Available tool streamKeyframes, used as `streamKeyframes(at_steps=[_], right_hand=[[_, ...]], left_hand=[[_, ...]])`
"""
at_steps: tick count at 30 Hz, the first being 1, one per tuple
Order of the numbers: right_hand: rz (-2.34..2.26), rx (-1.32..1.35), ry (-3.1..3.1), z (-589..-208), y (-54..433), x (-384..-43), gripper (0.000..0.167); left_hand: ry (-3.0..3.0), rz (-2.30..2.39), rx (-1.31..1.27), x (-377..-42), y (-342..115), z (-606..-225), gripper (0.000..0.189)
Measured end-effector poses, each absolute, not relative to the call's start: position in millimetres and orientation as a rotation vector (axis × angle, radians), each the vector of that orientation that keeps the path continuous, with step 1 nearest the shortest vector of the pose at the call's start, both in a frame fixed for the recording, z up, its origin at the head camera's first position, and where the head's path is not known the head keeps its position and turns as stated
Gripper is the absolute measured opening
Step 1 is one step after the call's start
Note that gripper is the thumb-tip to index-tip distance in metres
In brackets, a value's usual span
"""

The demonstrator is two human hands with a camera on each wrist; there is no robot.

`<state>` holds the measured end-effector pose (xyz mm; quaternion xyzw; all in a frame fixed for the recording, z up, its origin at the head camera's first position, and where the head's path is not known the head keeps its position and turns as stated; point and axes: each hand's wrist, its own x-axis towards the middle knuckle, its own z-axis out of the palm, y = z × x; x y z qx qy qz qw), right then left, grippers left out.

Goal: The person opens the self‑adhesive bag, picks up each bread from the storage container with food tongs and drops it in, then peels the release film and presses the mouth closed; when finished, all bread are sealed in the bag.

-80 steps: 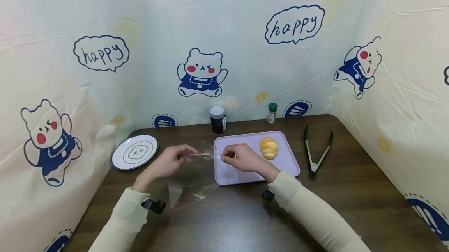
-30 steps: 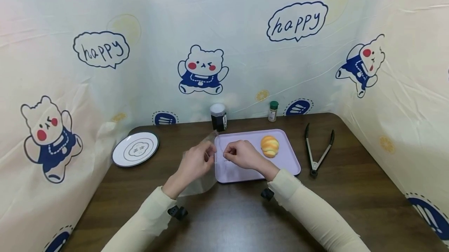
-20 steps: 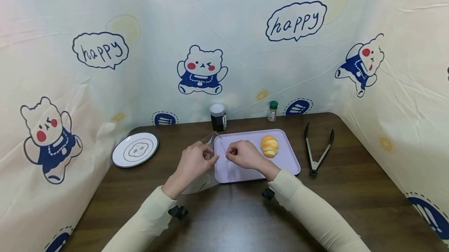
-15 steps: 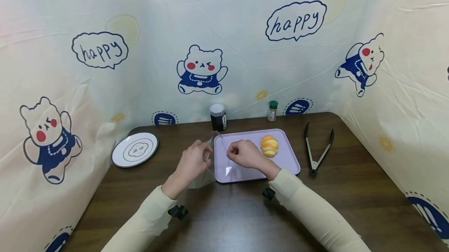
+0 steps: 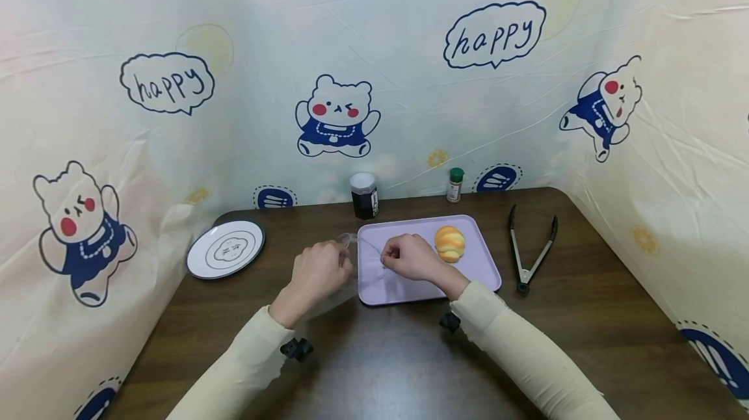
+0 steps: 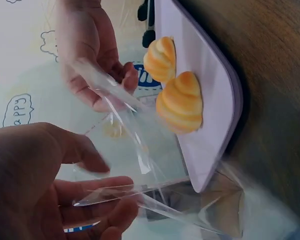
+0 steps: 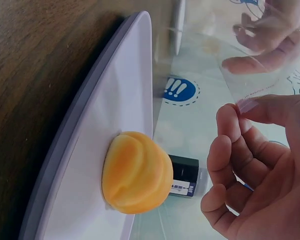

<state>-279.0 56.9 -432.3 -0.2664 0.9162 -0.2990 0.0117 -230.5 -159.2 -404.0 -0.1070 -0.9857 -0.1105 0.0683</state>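
Observation:
A clear plastic bag stretches between the two hands over the left end of a lilac tray. My right hand pinches its edge between thumb and index finger, as the right wrist view shows. My left hand is at the bag's other side; in the left wrist view its thumb stands apart from the fingers, and the film lies against them. Two toy bread rolls sit on the tray: a near one and a farther one. From the head view, the right hand hides the near roll.
A white plate lies at the left of the wooden table. Behind the tray stand a dark jar with a pale lid and a small green-capped shaker. Spread tongs lie to the right.
My left hand has moved right, toward the tray, and turned over the bag. During the last second its fingers shifted at the bag's edge, while my right hand stayed nearly in place.

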Motion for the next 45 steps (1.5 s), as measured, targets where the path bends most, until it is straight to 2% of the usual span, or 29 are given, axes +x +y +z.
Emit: streamKeyframes(at_steps=[4,11,18,25,32,39,45], right_hand=[[-0.929,-0.847,2.849,-433.0,57.8,-279.6,0.011],[-0.904,-0.878,2.879,-434.2,59.1,-280.3,0.010],[-0.916,-0.861,2.868,-434.7,60.4,-281.0,0.010],[-0.938,-0.841,2.850,-435.8,62.6,-281.9,0.010],[-0.932,-0.860,2.842,-435.2,62.7,-281.6,0.010],[-0.932,-0.851,2.830,-435.8,63.3,-281.8,0.009],[-0.943,-0.856,2.829,-436.8,63.9,-282.1,0.009]], left_hand=[[-2.964,-0.384,-0.301,-232.5,-160.4,-403.9,0.017],[-2.938,-0.408,-0.412,-232.7,-164.0,-404.6,0.033],[-2.969,-0.399,-0.508,-235.3,-162.5,-407.3,0.024],[-3.001,-0.376,-0.538,-240.4,-162.4,-410.6,0.043],[-3.022,-0.416,-0.486,-242.9,-160.3,-413.9,0.045],[-3.025,-0.432,-0.457,-243.9,-159.4,-414.6,0.060],[-2.996,-0.527,-0.450,-243.5,-159.6,-415.4,0.055]])
